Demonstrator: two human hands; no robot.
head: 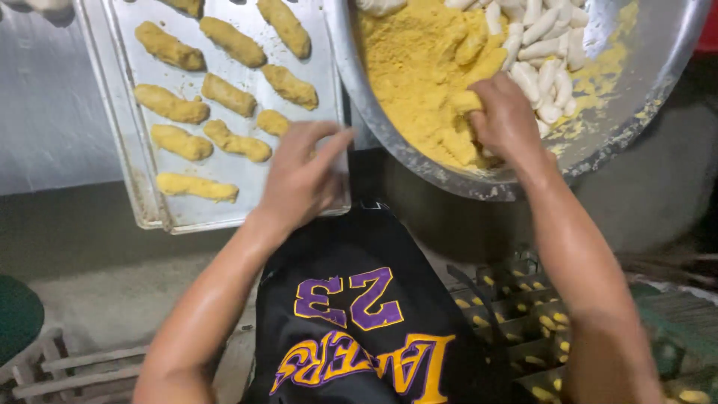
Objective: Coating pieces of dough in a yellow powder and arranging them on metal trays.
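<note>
Crumbs [419, 75] under right hand [505, 116]

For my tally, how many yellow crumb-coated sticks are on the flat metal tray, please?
11, spread in three rough columns across the tray; the left hand may hide more.

1. The person is wearing a black sleeveless jersey [351, 314], basketball style, and it's filling the bottom middle of the shot.
2. The jersey is showing big purple numerals with a thin yellow outline, appearing upside down from the head camera.
3. Below that, block lettering in yellow with purple edging is running across the chest, also upside down.
4. Both arms are showing bare from shoulder to wrist, no sleeves at all.
5. The left hand [299, 179] and the right hand [505, 120] aren't wearing any gloves, rings, watch or bands that I can make out.
</note>
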